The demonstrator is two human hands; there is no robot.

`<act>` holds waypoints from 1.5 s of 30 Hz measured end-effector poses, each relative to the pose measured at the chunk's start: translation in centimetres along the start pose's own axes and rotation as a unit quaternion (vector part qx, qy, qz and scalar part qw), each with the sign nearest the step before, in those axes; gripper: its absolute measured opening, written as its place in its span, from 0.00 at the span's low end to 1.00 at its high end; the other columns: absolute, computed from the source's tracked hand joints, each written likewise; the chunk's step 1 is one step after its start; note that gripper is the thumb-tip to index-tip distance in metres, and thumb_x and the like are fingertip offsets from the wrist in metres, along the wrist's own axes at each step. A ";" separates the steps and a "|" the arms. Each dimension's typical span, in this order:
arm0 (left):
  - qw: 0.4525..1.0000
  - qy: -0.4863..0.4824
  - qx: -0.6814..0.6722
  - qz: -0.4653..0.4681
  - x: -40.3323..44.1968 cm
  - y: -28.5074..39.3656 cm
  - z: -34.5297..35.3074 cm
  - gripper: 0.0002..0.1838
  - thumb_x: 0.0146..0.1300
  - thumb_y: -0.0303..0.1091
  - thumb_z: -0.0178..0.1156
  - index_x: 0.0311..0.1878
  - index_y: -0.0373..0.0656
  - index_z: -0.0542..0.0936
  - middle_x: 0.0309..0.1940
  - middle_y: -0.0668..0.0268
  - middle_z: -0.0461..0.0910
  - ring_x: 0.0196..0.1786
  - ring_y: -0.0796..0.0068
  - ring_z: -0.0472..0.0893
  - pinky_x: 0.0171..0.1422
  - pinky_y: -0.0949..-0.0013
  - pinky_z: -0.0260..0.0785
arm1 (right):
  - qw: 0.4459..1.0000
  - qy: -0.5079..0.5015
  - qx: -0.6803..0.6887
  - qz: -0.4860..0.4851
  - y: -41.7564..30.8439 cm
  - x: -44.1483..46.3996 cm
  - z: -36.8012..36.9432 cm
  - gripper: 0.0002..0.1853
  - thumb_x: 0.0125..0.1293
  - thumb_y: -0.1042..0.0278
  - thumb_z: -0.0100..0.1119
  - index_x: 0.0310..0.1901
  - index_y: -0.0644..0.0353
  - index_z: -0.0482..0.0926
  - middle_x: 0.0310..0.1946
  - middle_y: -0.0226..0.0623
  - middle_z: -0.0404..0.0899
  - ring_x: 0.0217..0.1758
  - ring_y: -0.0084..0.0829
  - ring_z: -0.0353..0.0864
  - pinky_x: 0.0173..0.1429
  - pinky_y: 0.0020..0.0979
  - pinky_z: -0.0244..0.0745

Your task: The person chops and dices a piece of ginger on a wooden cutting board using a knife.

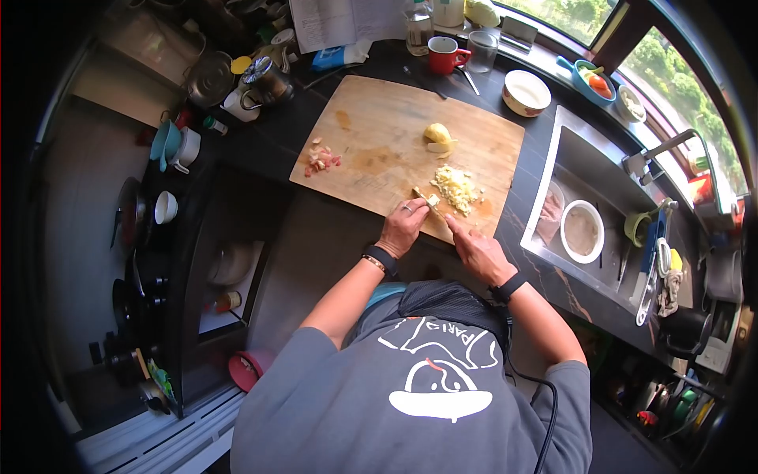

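Observation:
On the wooden cutting board (pixel 379 110), my right hand (pixel 478 251) is closed round the handle of a knife (pixel 431 205), its blade low at the board's near edge. My left hand (pixel 400 227) is closed, fingertips bunched beside the blade on a small pale potato piece (pixel 433 199). Just beyond lies a heap of chopped potato (pixel 455 188). Farther back are a peeled-looking yellow potato (pixel 436 133) and a cut slice (pixel 444 148) against it. A small pile of diced pink pieces (pixel 321 160), perhaps meat, sits at the board's left.
Right of the board is a sink (pixel 545 166) with a white bowl (pixel 582 231) inside. A patterned bowl (pixel 527 93), a red mug (pixel 447 55) and a glass (pixel 482 51) stand behind the board. At left stand a metal pot (pixel 267 81) and a small white bowl (pixel 166 207).

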State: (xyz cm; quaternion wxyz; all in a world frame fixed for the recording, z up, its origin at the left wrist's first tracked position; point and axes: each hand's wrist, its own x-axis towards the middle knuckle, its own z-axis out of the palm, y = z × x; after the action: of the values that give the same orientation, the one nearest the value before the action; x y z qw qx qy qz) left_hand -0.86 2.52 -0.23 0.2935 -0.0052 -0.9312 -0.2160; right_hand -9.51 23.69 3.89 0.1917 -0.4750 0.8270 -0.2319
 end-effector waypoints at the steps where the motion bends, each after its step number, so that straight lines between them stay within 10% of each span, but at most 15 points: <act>1: 1.000 0.003 -0.004 -0.003 0.0 0.1 0.0 0.07 0.61 0.25 0.63 0.43 0.41 0.82 0.44 0.63 0.81 0.46 0.61 0.81 0.50 0.63 0.77 | 1.000 0.002 -0.012 0.003 0.1 0.1 0.3 0.32 0.74 0.65 0.50 0.77 0.43 0.56 0.31 0.56 0.79 0.32 0.57 0.82 0.37 0.52 0.78; 45: 1.000 -0.011 0.001 0.026 -0.5 -0.5 -0.6 0.11 0.58 0.22 0.63 0.45 0.40 0.83 0.44 0.62 0.82 0.47 0.60 0.81 0.52 0.63 0.77 | 1.000 0.020 0.013 -0.004 2.6 -8.3 -0.3 0.30 0.73 0.67 0.53 0.75 0.44 0.61 0.27 0.50 0.77 0.28 0.52 0.80 0.35 0.50 0.77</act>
State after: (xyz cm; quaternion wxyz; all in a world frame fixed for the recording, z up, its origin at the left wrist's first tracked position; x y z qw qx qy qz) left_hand -0.24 1.86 -0.27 0.2885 -0.0313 -0.9341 -0.2079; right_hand -7.50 32.15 3.50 0.1798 -0.4711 0.8257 -0.2528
